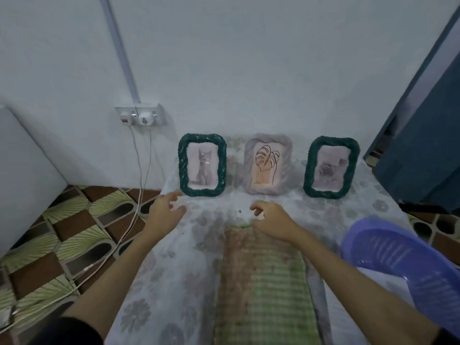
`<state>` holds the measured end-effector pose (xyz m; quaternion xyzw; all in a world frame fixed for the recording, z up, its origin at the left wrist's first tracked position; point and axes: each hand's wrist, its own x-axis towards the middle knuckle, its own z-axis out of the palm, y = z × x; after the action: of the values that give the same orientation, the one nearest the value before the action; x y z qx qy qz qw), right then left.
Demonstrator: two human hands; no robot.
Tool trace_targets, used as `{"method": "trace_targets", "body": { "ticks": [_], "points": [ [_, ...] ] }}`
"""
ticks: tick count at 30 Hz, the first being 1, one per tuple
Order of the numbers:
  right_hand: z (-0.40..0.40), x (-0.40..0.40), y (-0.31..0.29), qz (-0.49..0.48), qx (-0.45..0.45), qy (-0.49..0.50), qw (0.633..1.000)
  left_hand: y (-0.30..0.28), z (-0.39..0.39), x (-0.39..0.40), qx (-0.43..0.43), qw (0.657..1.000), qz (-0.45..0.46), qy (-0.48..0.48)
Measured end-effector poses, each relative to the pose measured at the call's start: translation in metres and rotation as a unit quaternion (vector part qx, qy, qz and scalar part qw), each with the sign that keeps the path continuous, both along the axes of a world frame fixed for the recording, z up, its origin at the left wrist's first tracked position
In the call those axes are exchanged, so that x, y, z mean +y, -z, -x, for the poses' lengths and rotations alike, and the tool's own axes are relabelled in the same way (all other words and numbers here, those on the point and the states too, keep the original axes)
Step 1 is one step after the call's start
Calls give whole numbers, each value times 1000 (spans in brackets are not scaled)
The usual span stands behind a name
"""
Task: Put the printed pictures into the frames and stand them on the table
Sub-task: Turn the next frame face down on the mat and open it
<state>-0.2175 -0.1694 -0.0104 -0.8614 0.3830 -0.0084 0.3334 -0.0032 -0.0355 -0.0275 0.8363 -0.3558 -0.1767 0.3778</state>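
Three frames stand upright in a row at the far end of the table (174,257), close to the wall. The left green frame (202,165) holds a picture of a grey cat, the pale lilac frame (267,163) in the middle holds a line drawing of a leaf on a peach ground, and the right green frame (331,167) holds a picture too blurred to make out, perhaps a small animal.

The left hand (165,213) hovers just in front of the cat frame's lower left corner, fingers spread and loosely bent, gripping nothing; whether a fingertip touches the frame is hard to tell. The right hand (272,220) hangs over the cloth in front of the lilac frame, fingers curled loosely and holding nothing.

The table is covered by a pale flowered cloth with a green checked strip (268,290) down its middle. A purple plastic basket (408,265) sits at the right edge. On the wall to the left is a white socket (140,114) with cables (139,185) trailing down to the patterned floor (62,232).
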Motion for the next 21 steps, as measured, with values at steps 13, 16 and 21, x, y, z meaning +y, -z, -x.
{"method": "trace_targets", "body": {
  "ticks": [13,16,21],
  "points": [
    [-134,-69,30,-164,-125,97,974,21,-71,-103,179,982,44,-37],
    [-138,-66,25,-243,-166,103,950,17,-65,-105,182,980,58,-49],
    [-105,-45,-2,-254,-176,149,939,-7,-44,-80,190,977,85,-44]
  ]
}}
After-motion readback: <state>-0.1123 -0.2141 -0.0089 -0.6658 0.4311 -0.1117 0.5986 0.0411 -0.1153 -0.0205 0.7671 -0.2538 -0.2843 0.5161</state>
